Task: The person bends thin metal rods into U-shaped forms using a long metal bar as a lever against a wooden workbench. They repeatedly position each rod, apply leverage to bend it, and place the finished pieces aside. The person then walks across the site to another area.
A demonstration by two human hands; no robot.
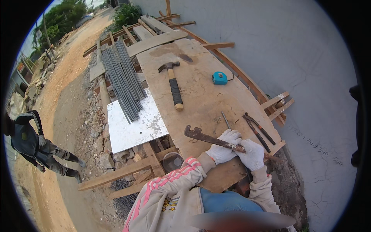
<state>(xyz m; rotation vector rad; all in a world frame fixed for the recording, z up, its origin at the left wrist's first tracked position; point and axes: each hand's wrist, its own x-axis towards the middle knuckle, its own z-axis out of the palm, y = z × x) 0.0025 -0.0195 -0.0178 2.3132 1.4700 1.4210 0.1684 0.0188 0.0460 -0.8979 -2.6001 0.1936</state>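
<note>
Two white-gloved hands work close together at the near end of a wooden board. My right hand (252, 154) is closed around the shaft of a rusty bar with a notched, hooked head (195, 133), probably a rebar bending bar. The bar slants across in front of my left hand (224, 149), its hooked end pointing left. My left hand is closed where a thin steel rod (225, 119) runs into the glove; its fingers are partly hidden. To the right lie end-cutting pincers (257, 130) with dark, orange-marked handles.
A claw hammer (174, 87) and a teal tape measure (220, 78) lie on the board (197, 100). Left of it, a bundle of steel rods (121, 79) rests partly on a white panel (135, 133). Timber pieces (119, 174) jut out. A grey wall (301, 69) borders the right; a person (33, 143) stands left.
</note>
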